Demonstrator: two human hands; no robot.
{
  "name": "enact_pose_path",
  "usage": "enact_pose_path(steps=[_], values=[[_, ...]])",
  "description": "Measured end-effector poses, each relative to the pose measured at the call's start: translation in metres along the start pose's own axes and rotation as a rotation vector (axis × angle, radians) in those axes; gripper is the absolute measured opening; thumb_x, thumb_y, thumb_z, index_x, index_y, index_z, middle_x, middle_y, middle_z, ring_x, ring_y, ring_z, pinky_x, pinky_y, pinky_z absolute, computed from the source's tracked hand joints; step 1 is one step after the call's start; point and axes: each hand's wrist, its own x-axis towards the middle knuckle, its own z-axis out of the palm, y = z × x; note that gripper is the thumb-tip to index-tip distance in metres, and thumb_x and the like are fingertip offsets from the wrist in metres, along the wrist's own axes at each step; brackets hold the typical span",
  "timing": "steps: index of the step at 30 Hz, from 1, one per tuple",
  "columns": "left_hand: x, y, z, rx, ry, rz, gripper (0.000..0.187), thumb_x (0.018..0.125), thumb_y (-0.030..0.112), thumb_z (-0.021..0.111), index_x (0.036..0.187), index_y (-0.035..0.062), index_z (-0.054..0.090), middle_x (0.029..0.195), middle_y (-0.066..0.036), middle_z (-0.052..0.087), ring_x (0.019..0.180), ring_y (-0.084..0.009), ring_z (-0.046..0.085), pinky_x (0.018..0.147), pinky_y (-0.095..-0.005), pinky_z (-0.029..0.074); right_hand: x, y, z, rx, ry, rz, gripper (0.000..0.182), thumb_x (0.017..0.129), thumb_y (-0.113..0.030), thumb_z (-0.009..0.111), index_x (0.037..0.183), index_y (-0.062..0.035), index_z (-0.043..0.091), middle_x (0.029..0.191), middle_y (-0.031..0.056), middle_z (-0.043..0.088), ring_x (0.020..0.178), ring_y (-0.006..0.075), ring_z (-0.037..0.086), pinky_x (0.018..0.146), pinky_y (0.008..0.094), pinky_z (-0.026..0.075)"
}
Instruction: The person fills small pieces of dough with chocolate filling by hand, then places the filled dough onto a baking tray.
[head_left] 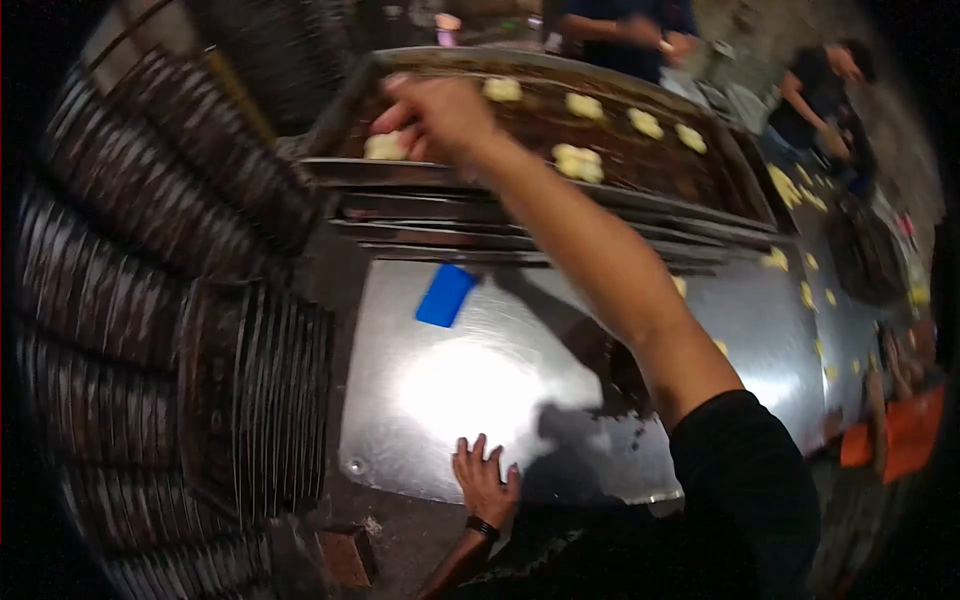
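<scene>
Head view shows the right hand curled at a dough piece in the tray, grip unclear, left hand splayed on the table; the dough piece, probably light and soft, suits gentle cupping around its sides.

Materials shown: smooth, glossy metal of the table beneath the left hand; dark, stained metal of the tray under the right hand; between the hands, a blue scraper, apparently smooth plastic.
</scene>
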Motion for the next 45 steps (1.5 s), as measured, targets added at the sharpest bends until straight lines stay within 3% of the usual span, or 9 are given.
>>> enact_pose_path(steps=[3, 8, 16, 19, 22, 24, 30, 37, 45], values=[[0.004, 0.006, -0.001, -0.054, 0.056, 0.039, 0.033, 0.077, 0.019, 0.058, 0.103, -0.001, 0.058, 0.129, -0.021, 0.045, 0.128, -0.046, 0.03, 0.101, -0.0583, 0.024, -0.097, 0.003, -0.02, 0.015, -0.323, 0.063, 0.028, 0.084, -0.023, 0.059, 0.082, 0.0024, 0.069, 0.077, 0.0101, 0.069, 0.054, 0.0136, 0.063, 0.044, 0.0246, 0.05], [0.0, 0.007, -0.001, -0.224, 0.082, 0.072, 0.048, 0.093, 0.036, 0.047, 0.117, -0.0053, 0.051, 0.122, -0.023, 0.045, 0.119, -0.0394, 0.039, 0.102, -0.0539, 0.027, -0.253, 0.048, -0.108, 0.071, -0.407, 0.301, 0.026, 0.087, -0.021, 0.064, 0.102, 0.0002, 0.064, 0.087, 0.0061, 0.068, 0.062, 0.0085, 0.06, 0.049, 0.0208, 0.048], [-0.021, 0.115, 0.02, -0.109, 0.036, 0.016, 0.045, 0.097, 0.032, 0.042, 0.121, -0.0051, 0.048, 0.13, -0.021, 0.039, 0.123, -0.0341, 0.036, 0.101, -0.049, 0.032, -0.433, 0.083, -0.376, -0.112, 0.236, 0.657, 0.026, 0.084, -0.015, 0.059, 0.105, -0.0015, 0.064, 0.085, 0.0044, 0.066, 0.07, 0.0089, 0.06, 0.058, 0.0223, 0.047], [-0.04, 0.194, 0.068, -0.191, 0.01, 0.066, 0.041, 0.096, 0.029, 0.043, 0.121, -0.0034, 0.05, 0.129, -0.02, 0.04, 0.12, -0.0349, 0.04, 0.101, -0.048, 0.034, -0.451, 0.12, -0.536, -0.872, 0.275, 0.391, 0.027, 0.083, -0.02, 0.055, 0.099, -0.0029, 0.067, 0.083, 0.0112, 0.068, 0.075, 0.0244, 0.065, 0.064, 0.0346, 0.051], [-0.064, 0.269, 0.107, -0.235, -0.058, 0.071, 0.039, 0.095, 0.028, 0.045, 0.118, -0.003, 0.053, 0.127, -0.02, 0.043, 0.117, -0.0348, 0.045, 0.098, -0.0481, 0.036, -0.437, 0.114, -0.636, -1.474, 0.405, 0.66, 0.041, 0.083, -0.036, 0.055, 0.108, -0.0053, 0.065, 0.096, 0.0178, 0.066, 0.091, 0.036, 0.062, 0.079, 0.0432, 0.051], [-0.08, 0.302, 0.138, -0.431, -0.062, -0.075, 0.041, 0.09, 0.031, 0.055, 0.114, -0.0027, 0.056, 0.126, -0.02, 0.044, 0.117, -0.0373, 0.043, 0.098, -0.0492, 0.033, -0.432, 0.103, -0.671, -1.322, 0.664, 0.784, 0.053, 0.081, -0.048, 0.057, 0.113, -0.0073, 0.064, 0.12, 0.0189, 0.057, 0.115, 0.0358, 0.05, 0.094, 0.0453, 0.044], [-0.085, 0.343, 0.178, 0.168, -0.259, -0.014, 0.065, 0.088, 0.044, 0.048, 0.136, 0.0012, 0.034, 0.142, -0.022, 0.03, 0.133, -0.0428, 0.021, 0.106, -0.0586, 0.015, -0.393, 0.132, -0.75, -1.366, 0.517, 0.812, 0.093, 0.069, -0.068, 0.061, 0.138, -0.01, 0.041, 0.143, 0.0137, 0.033, 0.128, 0.0357, 0.035, 0.101, 0.0536, 0.036], [-0.088, 0.347, 0.195, 0.345, -0.146, 0.019, 0.066, 0.087, 0.046, 0.044, 0.134, 0.0002, 0.037, 0.14, -0.023, 0.034, 0.13, -0.0441, 0.027, 0.104, -0.0595, 0.018, -0.375, 0.132, -0.729, -1.311, 0.397, 0.56, 0.059, 0.066, -0.038, 0.076, 0.115, -0.0128, 0.054, 0.124, 0.0131, 0.051, 0.113, 0.0358, 0.05, 0.092, 0.0475, 0.044], [-0.084, 0.346, 0.193, 0.22, -0.06, -0.002, 0.057, 0.084, 0.04, 0.051, 0.127, 0.0022, 0.043, 0.135, -0.021, 0.04, 0.128, -0.0421, 0.031, 0.103, -0.0564, 0.022, -0.384, 0.168, -0.701, -0.212, 0.391, 0.43, 0.059, 0.066, -0.004, 0.072, 0.119, -0.0097, 0.046, 0.111, 0.0138, 0.055, 0.093, 0.0273, 0.061, 0.083, 0.0374, 0.05]])
